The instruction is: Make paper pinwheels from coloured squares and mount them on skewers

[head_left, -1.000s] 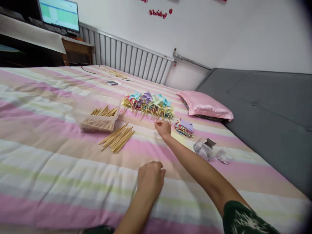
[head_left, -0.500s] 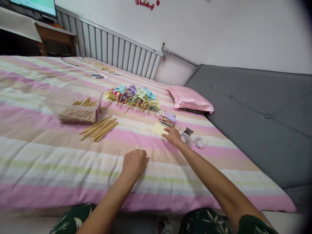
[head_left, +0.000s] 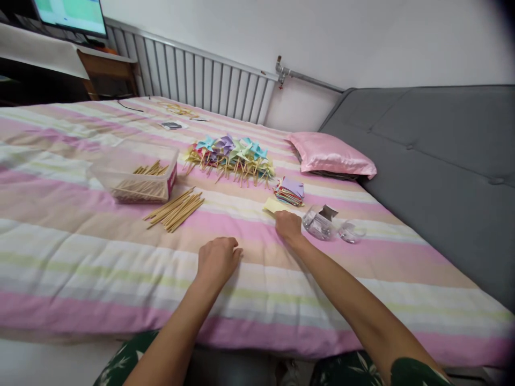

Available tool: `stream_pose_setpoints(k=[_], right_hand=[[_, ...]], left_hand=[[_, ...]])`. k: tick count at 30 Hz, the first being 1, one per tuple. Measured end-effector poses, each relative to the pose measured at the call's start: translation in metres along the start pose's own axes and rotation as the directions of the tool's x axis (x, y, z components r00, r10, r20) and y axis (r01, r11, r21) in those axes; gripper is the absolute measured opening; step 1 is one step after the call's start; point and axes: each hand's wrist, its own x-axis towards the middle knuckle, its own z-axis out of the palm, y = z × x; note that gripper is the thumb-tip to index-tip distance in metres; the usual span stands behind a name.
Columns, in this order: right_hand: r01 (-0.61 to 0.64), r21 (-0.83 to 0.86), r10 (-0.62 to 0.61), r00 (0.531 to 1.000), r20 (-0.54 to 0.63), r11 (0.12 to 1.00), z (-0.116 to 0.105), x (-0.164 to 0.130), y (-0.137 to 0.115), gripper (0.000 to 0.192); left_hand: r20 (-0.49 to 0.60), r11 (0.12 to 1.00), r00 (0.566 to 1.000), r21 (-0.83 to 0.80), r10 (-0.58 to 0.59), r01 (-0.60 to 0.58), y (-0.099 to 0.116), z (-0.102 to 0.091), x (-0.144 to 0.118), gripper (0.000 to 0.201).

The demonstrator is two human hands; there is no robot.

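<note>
Yellow paper square [head_left: 272,206] lay flat on the striped bed [head_left: 80,252], toward its right edge, under the curled fingertips of the right hand [head_left: 288,225]. Left hand [head_left: 217,259] rested nearby as a loose, empty fist on the cover.

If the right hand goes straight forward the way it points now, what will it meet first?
Probably the yellow paper sheet: the right hand is already at its near edge. Beyond that lies the stack of coloured papers, though depth is unclear.

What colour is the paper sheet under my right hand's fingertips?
Pale yellow: the paper sheet lies at the right hand, beside the multicoloured paper stack. Head view shows it.
</note>
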Motion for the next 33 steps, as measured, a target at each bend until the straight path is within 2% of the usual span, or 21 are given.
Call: stream_pose_setpoints(k=[3,7,10,13,16,19,25,29,33], right_hand=[[0.008,0.004,-0.008,0.999,-0.045,1.000,-0.015,-0.025,-0.005,0.029],[0.079,0.049,-0.075,0.993,-0.091,0.996,-0.029,-0.079,-0.015,0.028],[0.197,0.167,-0.175,0.975,-0.139,0.966,-0.030,-0.116,-0.018,0.023],[0.238,0.330,-0.191,0.967,-0.170,0.914,-0.027,-0.134,-0.015,0.016],[0.198,0.476,-0.108,0.972,-0.209,0.857,-0.024,-0.134,-0.007,0.023],[0.149,0.553,-0.052,0.981,-0.186,0.819,-0.021,-0.127,0.000,0.030],[0.231,0.592,-0.147,0.971,-0.187,0.772,-0.016,-0.115,0.009,0.039],[0.239,0.589,-0.156,0.970,-0.188,0.772,-0.008,-0.112,0.009,0.043],[0.213,0.585,-0.128,0.975,-0.182,0.783,-0.002,-0.112,0.007,0.046]], left_hand=[[-0.010,1.000,1.000,0.003,-0.005,0.005,-0.001,0.000,0.000,0.025],[-0.033,1.000,0.999,0.016,-0.001,0.001,0.000,0.000,0.001,0.026],[-0.060,1.000,0.998,0.027,0.011,-0.009,0.001,0.001,0.001,0.026],[-0.066,0.999,0.998,0.035,0.025,-0.023,0.002,0.002,-0.001,0.026],[-0.073,0.999,0.997,0.024,0.032,-0.030,0.006,0.004,-0.004,0.026],[-0.077,0.999,0.996,-0.017,0.043,-0.044,0.011,0.010,-0.004,0.026],[-0.115,0.981,0.983,-0.113,0.142,-0.155,0.019,0.021,0.000,0.023],[-0.072,0.988,0.989,-0.078,0.126,-0.132,0.021,0.026,0.002,0.023],[-0.089,0.992,0.989,-0.026,0.121,-0.124,0.024,0.029,0.004,0.021]])
